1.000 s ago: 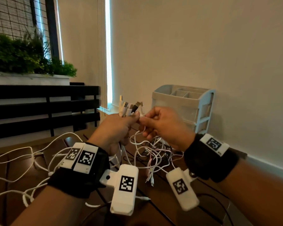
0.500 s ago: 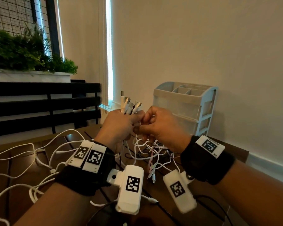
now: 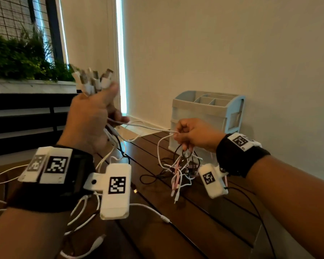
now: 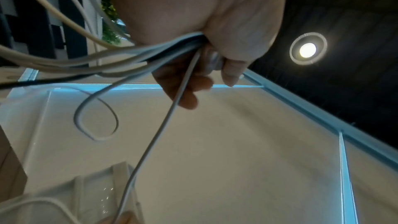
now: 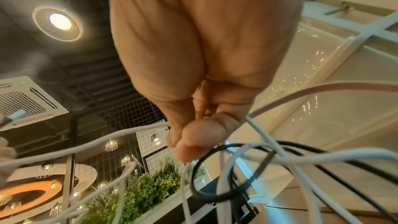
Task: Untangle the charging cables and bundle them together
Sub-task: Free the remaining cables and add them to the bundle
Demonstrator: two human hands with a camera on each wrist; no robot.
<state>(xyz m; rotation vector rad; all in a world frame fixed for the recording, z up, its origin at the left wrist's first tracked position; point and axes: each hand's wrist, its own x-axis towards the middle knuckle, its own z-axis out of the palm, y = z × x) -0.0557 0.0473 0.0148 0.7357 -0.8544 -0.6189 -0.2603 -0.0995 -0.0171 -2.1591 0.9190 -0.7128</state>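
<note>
A: White housings on both wrists carry black-and-white square marker codes; no brand name, label text or readable writing anywhere, near or far.

B: Noted. Hands?

A: left hand [image 3: 90, 116] raised, fist clenched round a gathered bunch of cables, with the USB plugs [image 3: 93, 80] fanning out above the thumb. right hand [image 3: 193, 134] lower and further out, fingers curled, pinching one white cable [image 3: 144, 127] that runs fairly taut between the two hands.

B: And the rest of the cables?

A: The tangle [image 3: 180, 169] of white, pink and black leads hangs under the right hand down onto the dark wooden table [image 3: 204, 217]. Loose white loops trail off the table's left side. Beyond it, a pale blue drawer organiser [image 3: 209, 109] stands against the wall.

B: Risks from here?

A: My judgement: pulling that taut cable harder could cinch the knot tighter, since the right-wrist view shows a black loop [image 5: 217, 173] crossing several white strands at the fingertips. A jerk might also slip plugs out of the left fist and undo the gathered ends. Dragged strands could snag the wrist housings, or tug the hanging clump against the organiser.

B: Planter behind?

A: Green plants [image 3: 21, 57], far left, well apart.
</note>
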